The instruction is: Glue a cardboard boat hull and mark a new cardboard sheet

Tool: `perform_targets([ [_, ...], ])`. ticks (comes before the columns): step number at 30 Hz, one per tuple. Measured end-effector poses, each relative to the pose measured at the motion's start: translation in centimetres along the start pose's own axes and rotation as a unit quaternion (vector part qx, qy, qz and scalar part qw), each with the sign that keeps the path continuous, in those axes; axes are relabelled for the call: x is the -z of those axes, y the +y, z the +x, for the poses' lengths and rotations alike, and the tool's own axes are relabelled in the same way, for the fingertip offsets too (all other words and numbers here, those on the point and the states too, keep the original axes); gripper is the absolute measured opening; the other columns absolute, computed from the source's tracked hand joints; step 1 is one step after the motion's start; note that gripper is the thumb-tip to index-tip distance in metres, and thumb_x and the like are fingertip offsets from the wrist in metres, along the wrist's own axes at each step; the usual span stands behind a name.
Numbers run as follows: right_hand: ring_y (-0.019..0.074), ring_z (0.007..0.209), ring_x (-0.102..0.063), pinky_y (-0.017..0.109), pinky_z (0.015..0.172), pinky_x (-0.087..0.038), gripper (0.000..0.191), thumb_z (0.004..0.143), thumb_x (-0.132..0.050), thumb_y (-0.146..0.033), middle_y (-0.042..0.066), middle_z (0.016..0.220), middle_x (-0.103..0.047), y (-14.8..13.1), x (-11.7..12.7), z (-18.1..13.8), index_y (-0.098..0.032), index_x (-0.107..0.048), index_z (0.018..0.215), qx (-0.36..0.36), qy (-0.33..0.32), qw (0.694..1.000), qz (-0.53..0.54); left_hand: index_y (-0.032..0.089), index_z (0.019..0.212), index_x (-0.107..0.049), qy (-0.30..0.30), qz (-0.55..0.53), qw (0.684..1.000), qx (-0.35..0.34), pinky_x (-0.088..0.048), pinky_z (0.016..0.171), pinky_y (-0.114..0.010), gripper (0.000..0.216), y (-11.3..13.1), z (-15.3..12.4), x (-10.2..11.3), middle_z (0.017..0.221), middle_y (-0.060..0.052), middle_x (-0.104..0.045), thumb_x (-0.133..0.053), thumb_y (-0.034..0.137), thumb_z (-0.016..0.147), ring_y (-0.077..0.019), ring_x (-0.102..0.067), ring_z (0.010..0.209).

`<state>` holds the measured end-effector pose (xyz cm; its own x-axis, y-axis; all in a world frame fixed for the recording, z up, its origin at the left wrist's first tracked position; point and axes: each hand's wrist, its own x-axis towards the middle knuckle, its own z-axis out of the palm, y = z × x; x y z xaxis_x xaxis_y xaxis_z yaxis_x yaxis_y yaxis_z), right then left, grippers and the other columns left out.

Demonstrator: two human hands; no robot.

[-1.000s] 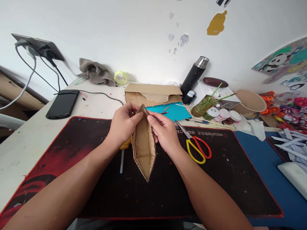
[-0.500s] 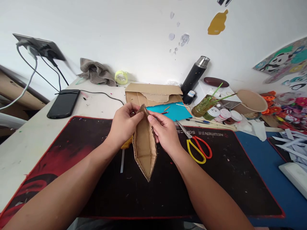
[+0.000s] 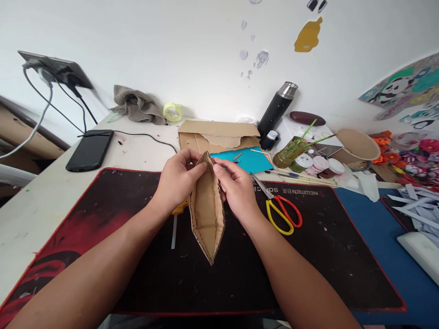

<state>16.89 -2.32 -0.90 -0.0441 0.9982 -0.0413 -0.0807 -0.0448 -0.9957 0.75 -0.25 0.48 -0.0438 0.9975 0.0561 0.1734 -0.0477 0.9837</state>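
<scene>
Both hands hold a boat-shaped corrugated cardboard piece (image 3: 206, 214) over the black and red desk mat (image 3: 103, 219). My left hand (image 3: 176, 180) pinches the far pointed end from the left, thumb on the rim. On the right wall near that same end rests my right hand (image 3: 236, 189), fingers pressed against the outside. The cardboard piece is open at the top, with its near point aimed toward me. A yellow glue gun (image 3: 181, 206) lies partly hidden under my left wrist.
Red and yellow scissors (image 3: 281, 211) lie just right of my right hand. Behind are flat cardboard sheets (image 3: 217, 133), a teal sheet (image 3: 248, 160), a black flask (image 3: 277, 108), paint jars (image 3: 317, 163), a paper cup (image 3: 356, 145) and a phone (image 3: 89, 150) with cables at left.
The hands and the cardboard piece have hardly moved; the near point sits slightly lower in view, and the view shifted a little.
</scene>
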Motion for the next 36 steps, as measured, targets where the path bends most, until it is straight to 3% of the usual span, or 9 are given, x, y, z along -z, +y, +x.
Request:
perform_targets([
  [7, 0.0110, 0.043, -0.043, 0.027, 0.040, -0.037, 0.045, 0.094, -0.077, -0.057, -0.005, 0.062, -0.057, 0.09, 0.11, 0.16, -0.023, -0.080, 0.124, 0.011, 0.011, 1.000, 0.007, 0.022, 0.086, -0.064, -0.031, 0.020, 0.999, -0.007, -0.045, 0.071, -0.033, 0.025, -0.05, -0.24, -0.26, 0.087, -0.002, -0.071, -0.077, 0.043, 0.080, -0.0201, -0.062, 0.079],
  [36, 0.0105, 0.043, -0.041, 0.026, 0.041, -0.035, 0.051, 0.095, -0.075, -0.060, -0.007, 0.060, -0.052, 0.29, 0.27, 0.22, -0.024, -0.080, 0.131, 0.012, 0.006, 1.000, -0.008, 0.022, 0.087, -0.067, -0.045, 0.012, 0.999, 0.006, -0.045, 0.072, -0.033, 0.026, -0.32, -0.11, -0.31, 0.086, -0.001, -0.071, -0.078, 0.045, 0.079, -0.0195, -0.063, 0.078],
])
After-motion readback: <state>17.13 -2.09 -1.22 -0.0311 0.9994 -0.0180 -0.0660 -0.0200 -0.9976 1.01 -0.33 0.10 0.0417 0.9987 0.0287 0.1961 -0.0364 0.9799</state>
